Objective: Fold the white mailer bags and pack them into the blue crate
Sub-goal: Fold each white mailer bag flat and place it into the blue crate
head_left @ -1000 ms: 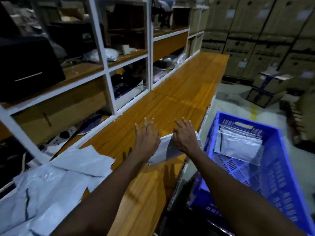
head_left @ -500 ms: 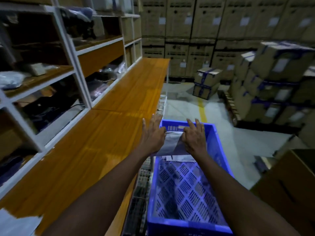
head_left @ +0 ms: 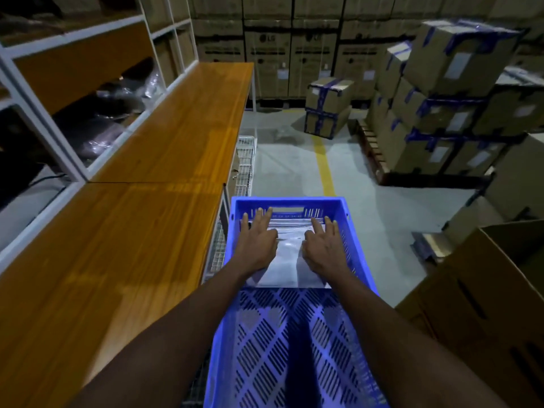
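Left hand [head_left: 257,242] and right hand [head_left: 325,248], fingers spread flat, press a folded white mailer bag [head_left: 290,262] onto a thin stack at the far end of the blue crate [head_left: 294,334]; most of its floor is bare, so packing looks early, with any unfolded bags out of view.

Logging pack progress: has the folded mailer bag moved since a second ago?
Yes. The mailer bag went from the wooden worktop into the blue crate, now at its far end under the left hand and right hand.
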Demonstrator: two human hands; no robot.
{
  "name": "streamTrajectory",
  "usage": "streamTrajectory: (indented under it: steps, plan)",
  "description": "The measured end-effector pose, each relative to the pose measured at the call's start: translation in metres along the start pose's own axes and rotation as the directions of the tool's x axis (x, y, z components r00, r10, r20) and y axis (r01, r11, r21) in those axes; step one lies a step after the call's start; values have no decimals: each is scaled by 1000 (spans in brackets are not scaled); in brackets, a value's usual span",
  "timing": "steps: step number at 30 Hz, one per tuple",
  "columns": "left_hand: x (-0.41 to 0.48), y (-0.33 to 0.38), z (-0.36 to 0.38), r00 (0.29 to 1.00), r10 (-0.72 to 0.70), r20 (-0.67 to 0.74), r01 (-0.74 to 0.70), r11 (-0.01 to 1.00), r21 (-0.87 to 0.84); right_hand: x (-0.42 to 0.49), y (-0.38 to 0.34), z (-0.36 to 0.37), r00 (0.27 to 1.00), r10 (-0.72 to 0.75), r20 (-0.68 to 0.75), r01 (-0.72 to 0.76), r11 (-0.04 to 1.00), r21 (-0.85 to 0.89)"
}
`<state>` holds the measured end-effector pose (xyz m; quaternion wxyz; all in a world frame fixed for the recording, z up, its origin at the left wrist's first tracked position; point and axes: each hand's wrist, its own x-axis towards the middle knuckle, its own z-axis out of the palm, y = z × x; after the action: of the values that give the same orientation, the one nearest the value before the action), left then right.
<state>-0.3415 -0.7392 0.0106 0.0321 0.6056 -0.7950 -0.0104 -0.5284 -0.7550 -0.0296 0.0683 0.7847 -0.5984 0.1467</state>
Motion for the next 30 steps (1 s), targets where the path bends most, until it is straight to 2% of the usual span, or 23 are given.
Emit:
streamTrajectory:
  steps: [2,5,10,12,14,16,20,24,26,30]
  plan:
    - [3,-2,23,999,-14,51,13,1000,11,0,4,17,998,-32,53,33,999,-16]
    - [9,-2,48,997,-58,49,59,998,-15,-2,9,40,993,-53,104,58,997,-47]
    - [25,8,65,983,-182,15,182,983,7,-5,13,56,993,22,116,-19,1000,-23]
    - [30,9,70,973,-230,8,230,973,-3,-9,17,67,994,-19,111,22,999,-27]
    - [33,10,73,966,-257,5,257,966,-17,-13,21,79,982,-84,167,97,993,-66]
    - [33,10,75,969,-248,-5,248,968,-26,-15,22,87,974,-81,212,101,991,-86]
    - [29,10,82,975,-221,-6,221,975,-38,-13,19,92,980,-17,199,33,996,-79]
    - [19,1,103,987,-134,92,120,982,148,-9,16,95,980,10,196,2,998,-57]
    - [20,-4,111,984,-155,91,133,968,214,-8,20,98,986,0,166,5,1000,-30]
    - [32,-7,109,975,-203,87,182,961,206,1,26,98,985,17,172,-3,997,-77]
